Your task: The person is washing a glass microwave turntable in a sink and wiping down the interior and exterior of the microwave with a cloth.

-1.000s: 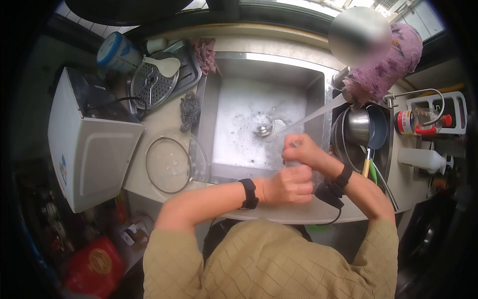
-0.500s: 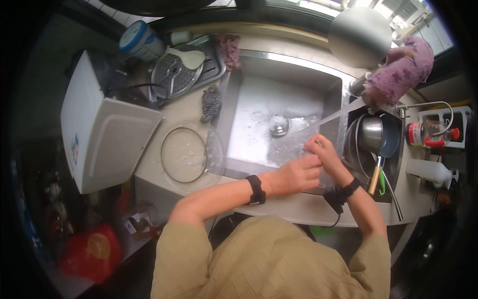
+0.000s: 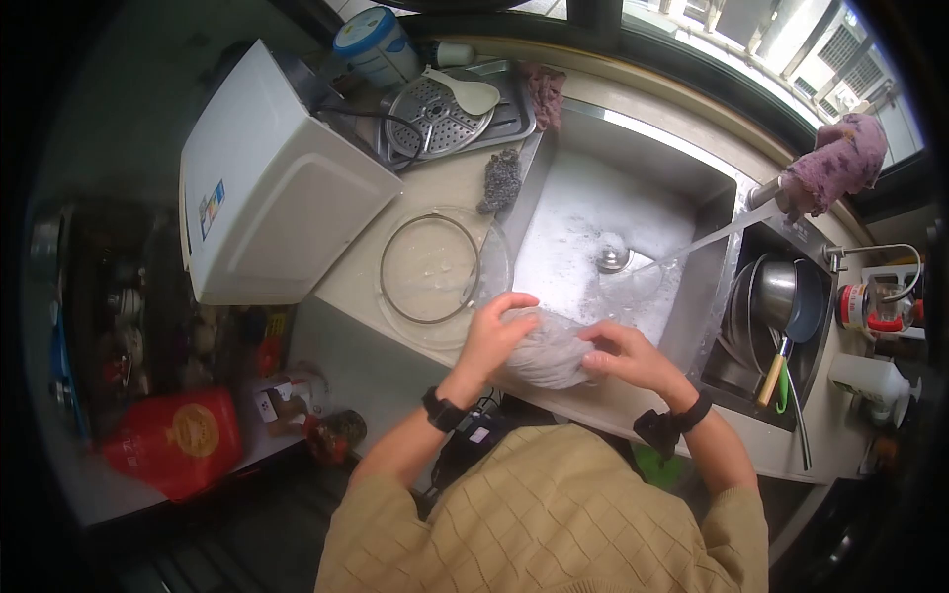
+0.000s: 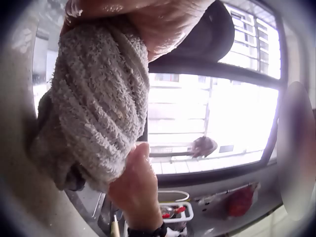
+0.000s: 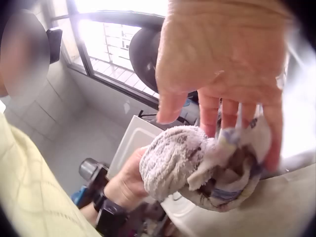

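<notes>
A damp grey towel (image 3: 549,354), twisted into a thick bundle, is held over the front edge of the sink and counter. My left hand (image 3: 491,344) grips its left end, fingers over the top. At the other end, my right hand (image 3: 633,361) touches it with spread fingers, the thumb standing apart from the cloth in the right wrist view. That view also shows loose folds with a coloured pattern at this end of the towel (image 5: 173,160). The twisted ridges of the towel (image 4: 101,98) fill the left wrist view.
Water runs from the tap, wrapped in a purple cloth (image 3: 838,163), into the sink (image 3: 717,227). A round glass lid (image 3: 384,287) lies on the counter left of it, near a grey scouring pad (image 3: 501,181). Pots (image 3: 778,292) stand right; a white appliance (image 3: 287,198) stands left.
Both hands were fists close together by the sink's front right corner. They have come left and apart, bringing the towel into view between them, and the right fingers have loosened. The head view has turned.
</notes>
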A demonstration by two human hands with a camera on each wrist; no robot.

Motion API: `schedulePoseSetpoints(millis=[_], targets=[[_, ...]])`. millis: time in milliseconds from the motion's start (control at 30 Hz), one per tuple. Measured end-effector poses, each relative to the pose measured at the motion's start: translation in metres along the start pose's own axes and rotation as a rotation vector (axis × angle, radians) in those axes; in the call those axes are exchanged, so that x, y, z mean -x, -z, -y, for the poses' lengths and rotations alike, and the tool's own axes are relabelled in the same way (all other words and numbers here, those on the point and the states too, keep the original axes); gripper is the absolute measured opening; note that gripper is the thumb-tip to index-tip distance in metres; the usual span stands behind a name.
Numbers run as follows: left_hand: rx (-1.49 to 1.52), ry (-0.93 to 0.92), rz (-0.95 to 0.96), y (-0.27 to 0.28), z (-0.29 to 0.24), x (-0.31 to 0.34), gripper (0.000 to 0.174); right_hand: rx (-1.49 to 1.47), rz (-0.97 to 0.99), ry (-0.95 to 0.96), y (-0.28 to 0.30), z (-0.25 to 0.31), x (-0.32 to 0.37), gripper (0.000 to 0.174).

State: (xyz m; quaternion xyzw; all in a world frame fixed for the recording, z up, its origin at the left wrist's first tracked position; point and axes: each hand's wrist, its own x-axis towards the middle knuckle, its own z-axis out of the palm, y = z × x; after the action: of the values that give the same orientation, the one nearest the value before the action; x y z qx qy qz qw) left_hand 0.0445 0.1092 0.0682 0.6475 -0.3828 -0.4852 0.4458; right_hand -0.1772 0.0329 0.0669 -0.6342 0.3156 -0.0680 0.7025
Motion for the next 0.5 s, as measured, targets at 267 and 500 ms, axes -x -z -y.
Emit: schedulePoseSetpoints(millis=[267, 500], targets=[[0.377, 0.207, -0.484, 0.104, 0.010, 0.061, 0.015, 0.059, -0.324, -0.032, -0.058, -0.001, -0.130, 0.073], [0.543, 0.293, -0.602, 0.138, 0.031, 0.070, 0.027, 0.398, -0.660, -0.085, -0.095, 0.013, -0.185, 0.095]])
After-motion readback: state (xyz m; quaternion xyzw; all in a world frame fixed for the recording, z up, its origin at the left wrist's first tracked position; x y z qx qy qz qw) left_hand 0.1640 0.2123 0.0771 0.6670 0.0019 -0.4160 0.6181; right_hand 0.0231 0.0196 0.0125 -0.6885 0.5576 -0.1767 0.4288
